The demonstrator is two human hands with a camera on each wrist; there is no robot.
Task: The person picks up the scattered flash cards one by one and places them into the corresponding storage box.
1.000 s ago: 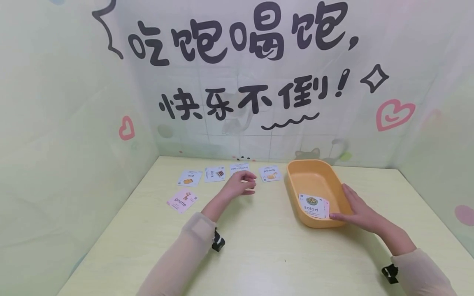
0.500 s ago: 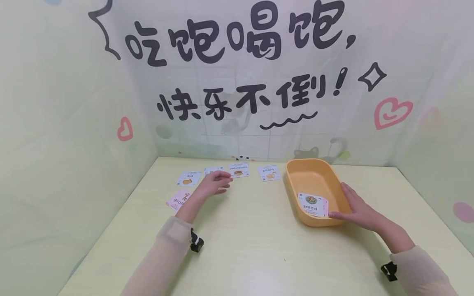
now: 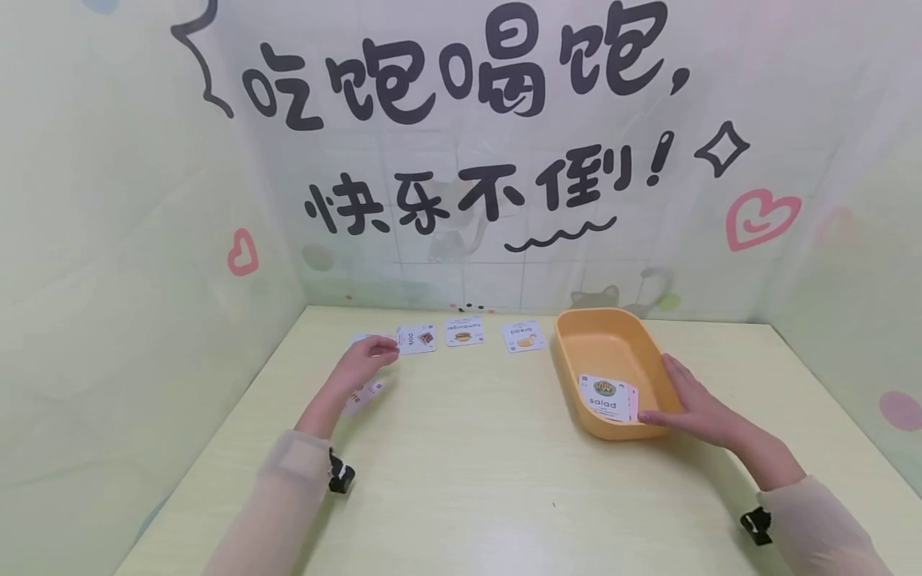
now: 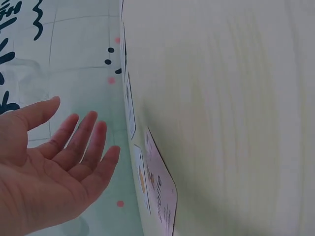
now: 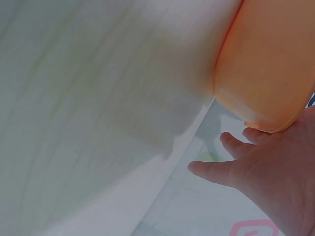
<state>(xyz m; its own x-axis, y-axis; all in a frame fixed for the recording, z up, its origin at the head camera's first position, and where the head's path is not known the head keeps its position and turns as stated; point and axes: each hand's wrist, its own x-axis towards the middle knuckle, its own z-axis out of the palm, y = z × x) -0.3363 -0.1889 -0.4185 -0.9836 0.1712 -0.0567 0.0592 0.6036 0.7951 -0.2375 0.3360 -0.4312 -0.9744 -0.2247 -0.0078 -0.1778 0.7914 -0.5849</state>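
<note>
"Along the back of the desk point(image 3: 490, 480), which cards are out?"

"Pork card point(image 3: 416, 339), hamburger card point(image 3: 465, 331) and bread card point(image 3: 523, 337), spaced in a row. At the left end lie a white card with an orange picture point(image 4: 141, 174) and a pink card point(image 4: 165, 191), both partly covered by the left hand point(image 3: 360, 362) from the head view."

"Is that hand holding anything?"

"No, its fingers are loosely extended and empty, hanging above those two."

"And the orange tray point(image 3: 612, 348)?"

"It stands on the right. The salad card point(image 3: 603, 398) is at its near end, overlapping a pink-edged card point(image 3: 634, 400). The right hand point(image 3: 702, 412) steadies the tray's right side, fingers spread rather than clenched, thumb at the rim."

"How far along, then?"

"Partway, I'd judge: at least two cards are inside, five outside."
</note>
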